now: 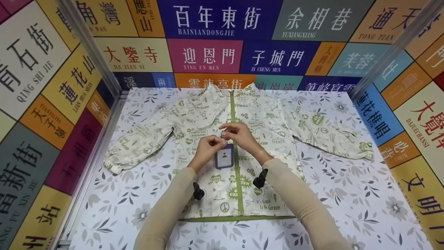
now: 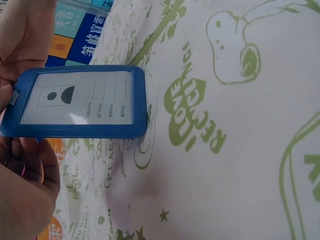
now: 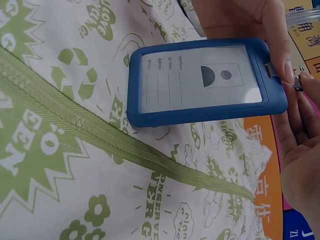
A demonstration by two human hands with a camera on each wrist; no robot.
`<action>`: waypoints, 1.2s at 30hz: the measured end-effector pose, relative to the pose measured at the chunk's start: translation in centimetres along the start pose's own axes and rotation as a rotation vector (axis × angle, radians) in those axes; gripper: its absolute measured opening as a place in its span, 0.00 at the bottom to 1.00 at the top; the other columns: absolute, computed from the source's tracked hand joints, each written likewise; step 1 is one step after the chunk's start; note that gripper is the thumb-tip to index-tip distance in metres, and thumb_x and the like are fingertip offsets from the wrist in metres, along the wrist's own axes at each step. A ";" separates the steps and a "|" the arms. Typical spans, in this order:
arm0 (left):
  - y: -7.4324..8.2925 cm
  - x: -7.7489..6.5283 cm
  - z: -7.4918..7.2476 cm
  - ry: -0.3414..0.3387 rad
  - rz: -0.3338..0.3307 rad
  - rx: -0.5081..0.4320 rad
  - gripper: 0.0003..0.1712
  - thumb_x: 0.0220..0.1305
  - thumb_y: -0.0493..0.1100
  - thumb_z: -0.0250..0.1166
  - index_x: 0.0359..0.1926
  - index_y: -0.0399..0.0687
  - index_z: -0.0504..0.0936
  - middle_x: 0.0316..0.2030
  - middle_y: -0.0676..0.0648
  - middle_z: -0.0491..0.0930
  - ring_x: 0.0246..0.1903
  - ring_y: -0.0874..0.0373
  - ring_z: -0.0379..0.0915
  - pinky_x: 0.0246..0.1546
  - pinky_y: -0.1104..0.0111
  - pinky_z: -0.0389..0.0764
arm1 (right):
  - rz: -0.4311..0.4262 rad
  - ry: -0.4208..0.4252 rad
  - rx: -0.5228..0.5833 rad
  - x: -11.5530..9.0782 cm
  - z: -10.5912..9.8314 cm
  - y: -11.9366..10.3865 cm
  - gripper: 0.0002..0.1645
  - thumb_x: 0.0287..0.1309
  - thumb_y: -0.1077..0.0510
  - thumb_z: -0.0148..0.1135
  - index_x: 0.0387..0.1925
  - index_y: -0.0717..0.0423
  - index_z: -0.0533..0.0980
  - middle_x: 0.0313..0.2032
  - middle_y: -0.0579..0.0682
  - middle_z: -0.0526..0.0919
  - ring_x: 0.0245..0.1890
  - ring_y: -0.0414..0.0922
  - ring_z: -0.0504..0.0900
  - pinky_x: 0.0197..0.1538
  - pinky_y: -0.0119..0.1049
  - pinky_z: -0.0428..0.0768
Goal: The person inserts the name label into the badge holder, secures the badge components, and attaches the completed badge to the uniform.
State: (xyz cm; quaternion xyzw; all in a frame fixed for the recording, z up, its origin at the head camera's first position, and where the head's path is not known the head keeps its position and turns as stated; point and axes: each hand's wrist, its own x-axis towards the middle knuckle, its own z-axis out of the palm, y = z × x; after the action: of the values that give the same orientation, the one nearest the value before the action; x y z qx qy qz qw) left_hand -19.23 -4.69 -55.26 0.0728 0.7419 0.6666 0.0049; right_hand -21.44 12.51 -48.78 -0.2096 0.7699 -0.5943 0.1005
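Note:
A blue-framed badge holder [image 1: 224,156] with a white card hangs upright just over the jacket front [image 1: 222,187], left of its green zip. At its top, the left hand [image 1: 208,147] pinches the small strap [image 3: 272,70] between thumb and fingers. The right hand [image 1: 242,137] pinches a small metal clip [image 3: 299,82] joined to that strap. In the left wrist view the badge holder [image 2: 82,101] is seen from close by, tilted over the cloth, and fingers partly hide the clip. The white jacket with green print lies spread with both sleeves out.
The jacket lies on a white table cover with grey flowers [image 1: 381,194]. Colourful sign panels [image 1: 204,55] wall the back and both sides, with metal posts [image 1: 93,45] at the corners. Small black devices [image 1: 260,178] sit at both forearms.

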 end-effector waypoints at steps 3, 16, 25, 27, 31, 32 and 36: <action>-0.3 0.2 -0.1 0.013 -0.020 0.002 0.09 0.59 0.39 0.72 0.32 0.34 0.86 0.28 0.49 0.84 0.27 0.66 0.73 0.31 0.76 0.73 | 0.012 0.014 0.009 0.5 0.2 0.2 0.15 0.64 0.64 0.62 0.51 0.67 0.80 0.41 0.69 0.85 0.36 0.50 0.85 0.43 0.38 0.85; -1.3 1.1 -1.0 0.066 -0.148 0.010 0.07 0.59 0.41 0.72 0.32 0.39 0.86 0.26 0.55 0.82 0.28 0.64 0.74 0.31 0.75 0.74 | 0.141 0.096 0.159 3.4 1.6 5.3 0.16 0.65 0.64 0.61 0.53 0.64 0.80 0.37 0.56 0.88 0.32 0.39 0.85 0.39 0.31 0.84; -1.4 2.3 -2.5 0.094 -0.122 0.200 0.10 0.63 0.45 0.70 0.35 0.43 0.90 0.30 0.47 0.86 0.25 0.64 0.71 0.28 0.75 0.71 | 0.216 0.152 0.179 5.2 2.5 6.0 0.18 0.69 0.57 0.58 0.53 0.67 0.79 0.49 0.66 0.84 0.30 0.36 0.85 0.40 0.31 0.85; -1.4 2.7 -2.9 0.117 -0.123 0.257 0.11 0.64 0.47 0.68 0.35 0.44 0.90 0.30 0.47 0.86 0.26 0.63 0.72 0.28 0.74 0.71 | 0.225 0.173 0.183 5.6 2.5 5.9 0.18 0.69 0.57 0.58 0.52 0.67 0.80 0.49 0.67 0.84 0.30 0.37 0.85 0.39 0.32 0.86; -1.1 3.7 -3.6 0.174 -0.094 0.375 0.10 0.66 0.46 0.66 0.38 0.45 0.89 0.33 0.46 0.86 0.30 0.59 0.74 0.33 0.70 0.74 | 0.252 0.232 0.182 6.2 2.4 5.2 0.16 0.68 0.60 0.59 0.51 0.67 0.81 0.49 0.68 0.84 0.29 0.40 0.85 0.36 0.31 0.85; -1.0 4.0 -3.8 0.191 -0.087 0.400 0.09 0.66 0.45 0.66 0.38 0.45 0.88 0.34 0.46 0.86 0.31 0.57 0.75 0.34 0.68 0.75 | 0.259 0.243 0.192 6.3 2.4 4.9 0.16 0.67 0.62 0.59 0.51 0.68 0.80 0.49 0.69 0.83 0.29 0.42 0.85 0.35 0.32 0.85; -1.1 4.8 -4.6 0.245 -0.060 0.503 0.07 0.65 0.42 0.66 0.40 0.47 0.88 0.35 0.46 0.84 0.35 0.54 0.77 0.39 0.64 0.77 | 0.309 0.254 0.222 6.4 2.4 3.4 0.17 0.66 0.67 0.58 0.53 0.72 0.78 0.50 0.74 0.81 0.27 0.48 0.85 0.36 0.39 0.87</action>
State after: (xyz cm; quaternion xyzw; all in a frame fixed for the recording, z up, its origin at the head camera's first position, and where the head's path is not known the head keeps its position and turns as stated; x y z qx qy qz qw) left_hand -24.59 -8.80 -55.42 -0.0316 0.8809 0.4649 -0.0834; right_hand -26.86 8.28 -52.09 -0.0003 0.7291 -0.6747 0.1148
